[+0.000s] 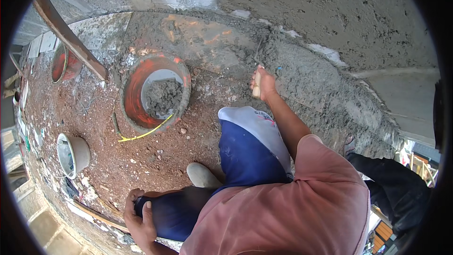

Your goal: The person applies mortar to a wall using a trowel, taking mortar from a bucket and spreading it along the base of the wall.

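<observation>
My right hand [265, 81] is closed round the pale wooden handle of a trowel [256, 90]. Its thin metal neck runs forward into wet grey mortar [278, 49] at the foot of the wall; the blade is hard to make out there. My left hand [140, 217] rests on my bent left knee, thumb and fingers apart, holding nothing. Ahead and to the left stands an orange bucket [132, 87] with a mortar-caked rim, a lump of grey mortar [163, 95] inside it. Neither hand touches this bucket.
A freshly coated wall [330, 14] rises ahead. Leftward are a wooden plank [71, 38], another orange bucket [73, 66] and a white bucket [81, 153]. Reddish soil [127, 170] with debris covers the ground. Another person's dark-clothed legs [396, 179] are close on my right.
</observation>
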Available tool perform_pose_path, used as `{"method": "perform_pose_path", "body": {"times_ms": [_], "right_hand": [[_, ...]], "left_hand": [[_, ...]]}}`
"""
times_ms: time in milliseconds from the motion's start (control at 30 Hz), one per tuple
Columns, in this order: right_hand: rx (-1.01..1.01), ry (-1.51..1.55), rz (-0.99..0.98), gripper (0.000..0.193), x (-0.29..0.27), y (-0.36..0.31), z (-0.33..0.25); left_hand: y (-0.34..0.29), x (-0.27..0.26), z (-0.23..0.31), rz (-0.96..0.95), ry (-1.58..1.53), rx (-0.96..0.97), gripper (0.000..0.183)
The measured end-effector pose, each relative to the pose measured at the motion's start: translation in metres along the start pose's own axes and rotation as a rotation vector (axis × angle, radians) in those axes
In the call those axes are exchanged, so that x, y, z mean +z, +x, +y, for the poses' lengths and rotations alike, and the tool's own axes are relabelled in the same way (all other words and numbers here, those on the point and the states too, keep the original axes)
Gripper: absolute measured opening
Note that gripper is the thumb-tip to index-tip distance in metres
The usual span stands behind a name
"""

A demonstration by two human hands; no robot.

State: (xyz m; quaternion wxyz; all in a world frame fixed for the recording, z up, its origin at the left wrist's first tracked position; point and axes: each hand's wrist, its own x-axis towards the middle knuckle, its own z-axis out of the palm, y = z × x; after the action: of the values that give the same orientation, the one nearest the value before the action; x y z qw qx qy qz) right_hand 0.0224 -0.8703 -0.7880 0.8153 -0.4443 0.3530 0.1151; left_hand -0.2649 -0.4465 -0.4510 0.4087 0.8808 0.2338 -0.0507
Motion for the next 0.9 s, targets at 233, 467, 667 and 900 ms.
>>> {"method": "perform_pose_path", "body": {"times_ms": [233,467,667,900], "right_hand": [[0.225,-0.532,-0.269,0.031,0.010,-0.005,0.014],[-0.354,-1.282,0.187,0.043,-0.059,-0.020,0.005],[-0.323,-1.619,0.270,0.050,-0.114,-0.029,-0.025],[-0.346,-1.668,0.495,0.053,-0.084,0.011,-0.071]], "left_hand": [[0.013,0.004,0.011,-0.112,0.008,-0.018,0.040],[0.004,0.004,0.004,-0.065,-0.033,-0.015,0.041],[0.014,0.008,0.012,-0.075,-0.028,-0.036,0.037],[0.007,0.004,0.005,-0.039,-0.008,-0.026,0.037]]}}
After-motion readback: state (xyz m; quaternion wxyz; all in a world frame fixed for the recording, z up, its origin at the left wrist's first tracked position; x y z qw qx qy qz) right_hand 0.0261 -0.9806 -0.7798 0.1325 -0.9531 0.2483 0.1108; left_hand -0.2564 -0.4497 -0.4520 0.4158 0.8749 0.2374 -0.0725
